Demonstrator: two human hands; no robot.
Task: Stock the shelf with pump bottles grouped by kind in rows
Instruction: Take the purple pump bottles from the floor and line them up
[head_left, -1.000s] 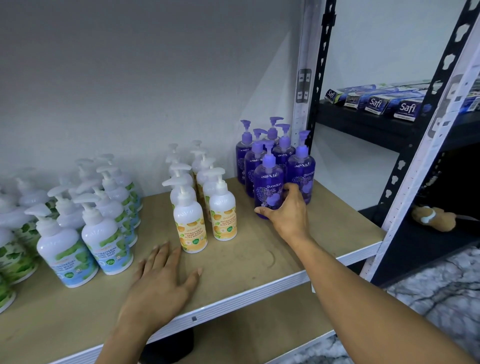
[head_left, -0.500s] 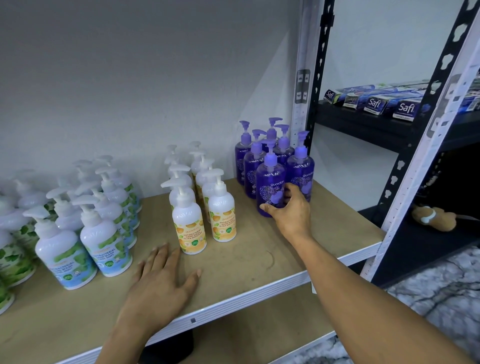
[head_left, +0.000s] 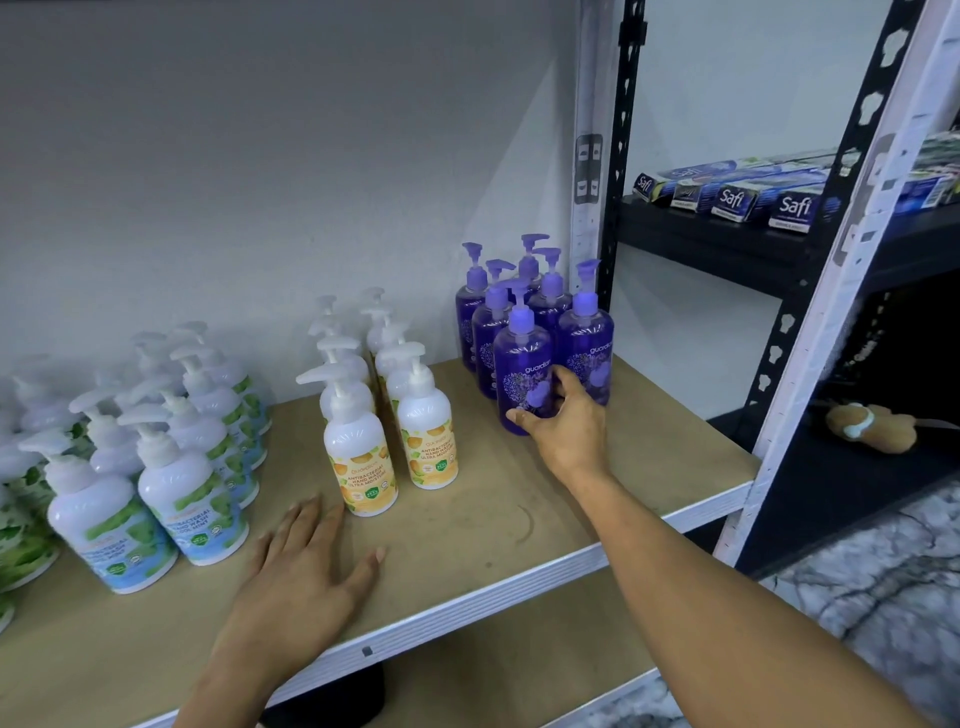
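Observation:
Several purple pump bottles stand in two rows at the right end of the wooden shelf (head_left: 467, 525). My right hand (head_left: 563, 423) grips the front-left purple bottle (head_left: 522, 358) low on its body, thumb on the near side. To their left, white bottles with orange labels (head_left: 361, 447) form two rows. Further left stand white bottles with blue and green labels (head_left: 192, 493). My left hand (head_left: 306, 577) rests flat on the shelf near its front edge, fingers spread, holding nothing.
A grey wall backs the shelf. A metal upright (head_left: 589, 171) ends it on the right. Beyond it, a black rack holds Safi boxes (head_left: 735, 200), and a brown soft toy (head_left: 867, 423) lies on a lower black board. A lower shelf board (head_left: 519, 660) sits beneath.
My right hand has slid the front purple bottle back and slightly right, closer to the other purple bottles. My left hand has stayed in place on the shelf.

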